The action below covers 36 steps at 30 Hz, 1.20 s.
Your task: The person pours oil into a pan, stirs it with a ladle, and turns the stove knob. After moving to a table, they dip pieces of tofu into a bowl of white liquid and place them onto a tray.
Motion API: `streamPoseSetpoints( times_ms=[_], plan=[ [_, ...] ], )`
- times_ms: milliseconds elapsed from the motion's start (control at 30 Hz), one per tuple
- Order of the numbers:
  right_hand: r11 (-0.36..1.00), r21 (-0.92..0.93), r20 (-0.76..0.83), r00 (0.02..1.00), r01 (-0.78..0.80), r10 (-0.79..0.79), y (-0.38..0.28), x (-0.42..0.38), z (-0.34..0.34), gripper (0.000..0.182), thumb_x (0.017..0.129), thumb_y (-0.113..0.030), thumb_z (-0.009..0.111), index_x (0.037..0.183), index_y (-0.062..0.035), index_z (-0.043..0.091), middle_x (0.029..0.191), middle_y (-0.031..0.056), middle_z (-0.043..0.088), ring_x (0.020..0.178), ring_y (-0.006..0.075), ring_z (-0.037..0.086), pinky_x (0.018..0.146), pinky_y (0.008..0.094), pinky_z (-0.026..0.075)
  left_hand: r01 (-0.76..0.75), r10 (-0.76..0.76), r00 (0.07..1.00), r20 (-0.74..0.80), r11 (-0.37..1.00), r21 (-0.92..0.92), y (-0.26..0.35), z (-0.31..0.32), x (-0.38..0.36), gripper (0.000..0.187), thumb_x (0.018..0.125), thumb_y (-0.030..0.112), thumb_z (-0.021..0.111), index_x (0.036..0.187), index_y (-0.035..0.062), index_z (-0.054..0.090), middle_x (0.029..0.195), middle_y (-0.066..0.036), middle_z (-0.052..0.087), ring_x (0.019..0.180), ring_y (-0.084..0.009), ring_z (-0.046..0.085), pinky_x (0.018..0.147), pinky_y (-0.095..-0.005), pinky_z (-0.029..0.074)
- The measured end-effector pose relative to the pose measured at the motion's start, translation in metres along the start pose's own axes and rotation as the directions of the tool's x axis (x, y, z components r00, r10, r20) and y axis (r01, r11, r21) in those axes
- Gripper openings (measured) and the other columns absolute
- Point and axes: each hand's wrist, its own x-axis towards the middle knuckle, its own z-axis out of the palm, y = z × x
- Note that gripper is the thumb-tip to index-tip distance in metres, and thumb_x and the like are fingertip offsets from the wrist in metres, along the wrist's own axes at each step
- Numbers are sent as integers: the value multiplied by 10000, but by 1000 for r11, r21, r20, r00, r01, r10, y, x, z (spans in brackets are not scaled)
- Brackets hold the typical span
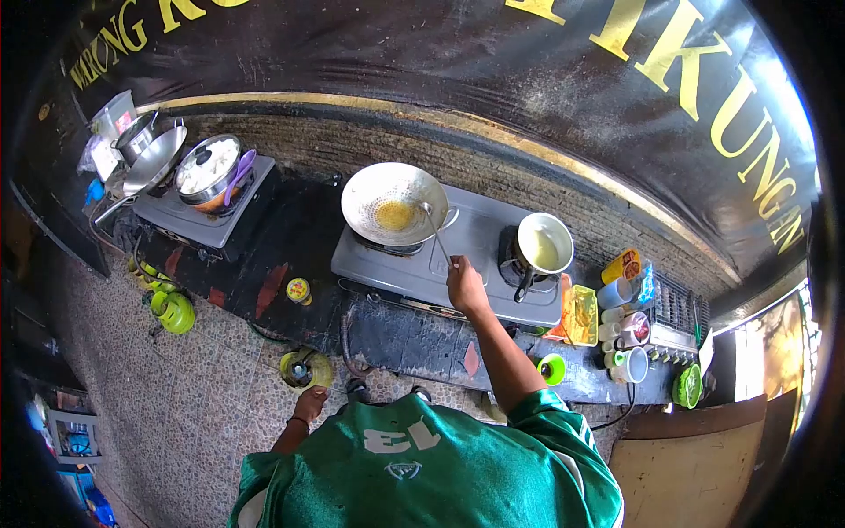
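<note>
My right hand (466, 285) is closed around the handle of a metal ladle (437, 238). The ladle's small rounded head rests inside the right side of a wok (368, 198). Yellowish liquid (395, 214) pools at the bottom of that wok, which sits on the left burner of a grey two-burner stove (405, 271). On the right burner stands a saucepan (566, 244) with pale yellow liquid inside, its black handle pointing toward me. Low at my side hangs my left hand (310, 403), near a yellow-green gas cylinder (290, 363); its fingers are mostly hidden.
A second stove (211, 231) at the left bears a lidded pot (208, 176), a purple spoon (240, 174) and a pan (157, 162). A small yellow-lidded tub (298, 289) stands on the black counter. To the right are an orange container (581, 314), several cups and a green basket (687, 385).
</note>
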Motion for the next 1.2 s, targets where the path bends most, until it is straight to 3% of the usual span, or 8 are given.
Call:
streamPoseSetpoints(
  times_ms=[467, 500, 667, 833, 933, 967, 1067, 1200],
  plan=[
    [992, 119, -52, 998, 38, -32, -25, -6, -13, 374, 1058, -253, 614, 1331, -4, 673, 871, 229, 738, 880, 387, 749, 818, 478, 548, 132, -132, 991, 13, 991, 14, 19, -6, -5, 328, 1052, 277, 727, 1313, 78, 726, 826, -75, 719, 605, -166, 616, 593, -388, 507],
    [986, 167, -29, 999, 22, -18, -54, -15, -31, 342, 1106, -282, 589, 1313, -15, 637, 957, 304, 741, 973, 532, 714, 856, 583, 530, 125, -118, 990, 75, 987, -97, 8, -10, 2, 315, 1056, 267, 724, 1310, 79, 725, 829, -74, 719, 607, -164, 616, 590, -387, 503],
    [981, 182, -91, 994, 73, -57, -74, -18, -38, 286, 1139, -273, 532, 1261, -26, 607, 964, 335, 719, 976, 571, 683, 841, 616, 516, 158, -85, 975, 205, 916, -370, 7, -16, 3, 293, 1063, 248, 713, 1313, 96, 728, 836, -81, 733, 659, -209, 657, 649, -403, 532],
    [995, 38, -11, 996, 89, -89, -17, -5, -3, 356, 1150, -327, 461, 1246, -20, 614, 1089, 358, 719, 1072, 588, 667, 937, 658, 498, 4, 0, 1000, -18, 965, 262, 41, -7, -9, 376, 1061, 370, 717, 1291, 74, 742, 862, -138, 770, 750, -301, 717, 766, -439, 584],
    [989, 144, -90, 996, 31, -18, -25, -11, -5, 356, 1142, -309, 473, 1213, -9, 650, 1102, 354, 720, 1080, 587, 664, 956, 646, 502, -50, 45, 998, 37, 986, 158, 13, -2, 16, 393, 1052, 407, 720, 1267, 80, 750, 982, -147, 781, 896, -288, 743, 840, -441, 593],
    [995, 54, -35, 996, 80, -79, -6, -3, 6, 344, 1142, -291, 472, 1193, -14, 669, 1060, 329, 732, 1043, 575, 676, 939, 626, 515, -356, 383, 921, 70, 901, -249, -19, -5, 27, 352, 1055, 364, 714, 1252, 73, 747, 996, -126, 786, 928, -278, 755, 871, -433, 596],
    [995, -28, -18, 995, 99, -99, -18, -9, 2, 312, 1137, -242, 472, 1154, -16, 686, 1059, 309, 740, 1030, 563, 684, 941, 611, 524, -98, 100, 995, -15, 992, 81, 25, 5, 22, 321, 1059, 326, 708, 1240, 62, 736, 903, -104, 783, 837, -269, 750, 837, -427, 599],
    [991, 33, -23, 991, 131, -130, 10, -14, 19, 300, 1128, -257, 477, 1250, -14, 605, 1058, 365, 719, 1059, 587, 670, 949, 651, 510, -61, 76, 994, 73, 981, -184, 7, 3, 46, 284, 1048, 301, 718, 1025, 20, 758, 881, -123, 781, 821, -271, 736, 785, -468, 572]
  ],
)
